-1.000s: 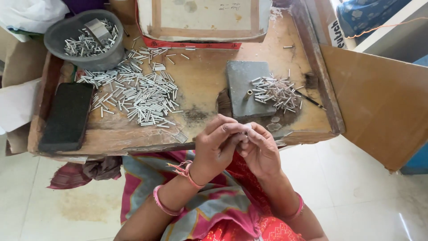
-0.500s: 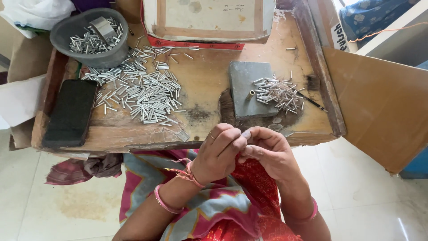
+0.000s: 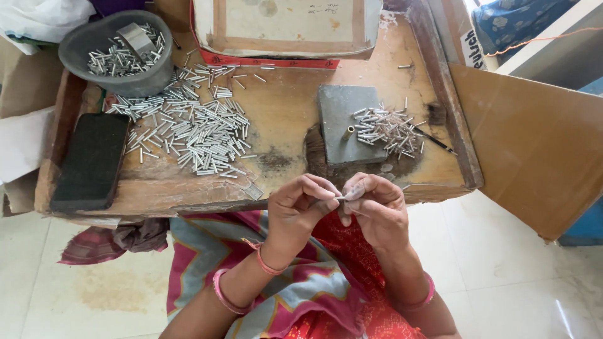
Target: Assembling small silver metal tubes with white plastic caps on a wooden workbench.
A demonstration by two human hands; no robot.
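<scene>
You are pinching a small silver tube (image 3: 341, 198) between both hands, right at the near edge of the wooden bench (image 3: 289, 119). Your left hand (image 3: 300, 210) is curling its fingertips (image 3: 330, 202) onto one end of the tube, and your right hand (image 3: 377, 210) is closing thumb and forefinger on the other end, so both grips are clamped on that one piece and the two hands are touching at the fingertips. The tube is lying roughly level between them, mostly hidden by your fingers, above your lap and its patterned red and blue cloth (image 3: 314, 289).

Just beyond the grip, a grey square block (image 3: 342, 132) is sitting on the bench with a short brass-coloured tube (image 3: 347, 133) lying on it. Beyond and to the right of the grip, a small heap of thin silver tubes (image 3: 389, 129) is spilling over the block's right edge, with a thin dark rod (image 3: 434, 142) just beside it. Beyond and to the left of the grip, a much larger scatter of silver tubes (image 3: 188, 129) is spreading across the wood. Further left, well apart from your hands, a flat black pad (image 3: 91, 160) is lying along the bench's edge. At the far left corner a grey round bowl (image 3: 116, 53) is holding more tubes and a small metal piece. Straight ahead at the far side, a flat tan board (image 3: 286, 25) is resting over a red edge.
</scene>
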